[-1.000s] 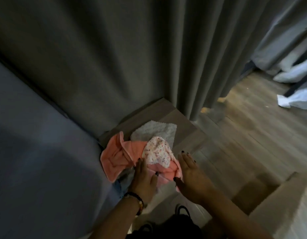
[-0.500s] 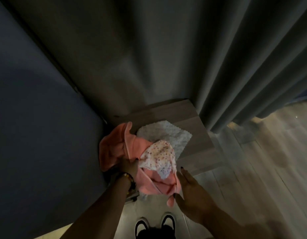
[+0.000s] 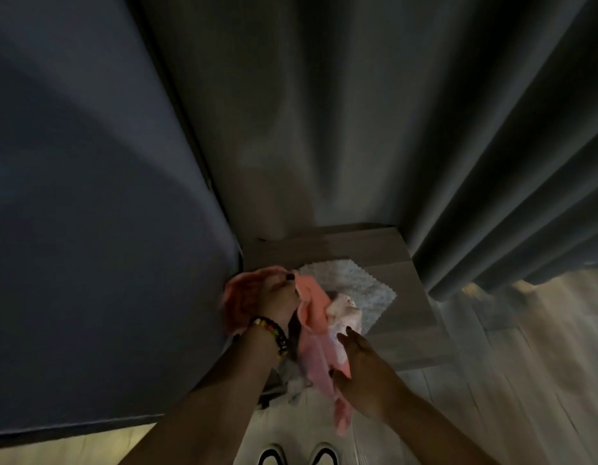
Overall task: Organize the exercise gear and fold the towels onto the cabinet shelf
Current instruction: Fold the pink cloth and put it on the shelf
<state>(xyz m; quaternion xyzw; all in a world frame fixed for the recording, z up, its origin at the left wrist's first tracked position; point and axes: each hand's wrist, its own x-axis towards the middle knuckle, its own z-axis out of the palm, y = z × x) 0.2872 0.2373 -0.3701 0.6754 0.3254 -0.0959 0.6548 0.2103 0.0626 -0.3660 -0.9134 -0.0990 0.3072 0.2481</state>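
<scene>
Left hand (image 3: pixel 278 297) gripping the pink towel (image 3: pixel 312 317), right hand (image 3: pixel 361 370) flat against it, I judge its loose tail could slide off the cabinet (image 3: pixel 405 263).

Soft cloth on matt wood, under heavy drapes

We see a pink towel (image 3: pixel 312 308) of fleecy, matt cloth lying over a white towel (image 3: pixel 364 290) with a nubbly, waffled weave and a pinked edge; at 5 o'clock of it sits a spotted white cloth (image 3: pixel 346 312). The cabinet top (image 3: pixel 396 260) looks like dull grey wood grain, the curtain (image 3: pixel 458 146) at 12 o'clock thick matt fabric, the floor (image 3: pixel 525 347) faintly sheened wood planks.
</scene>
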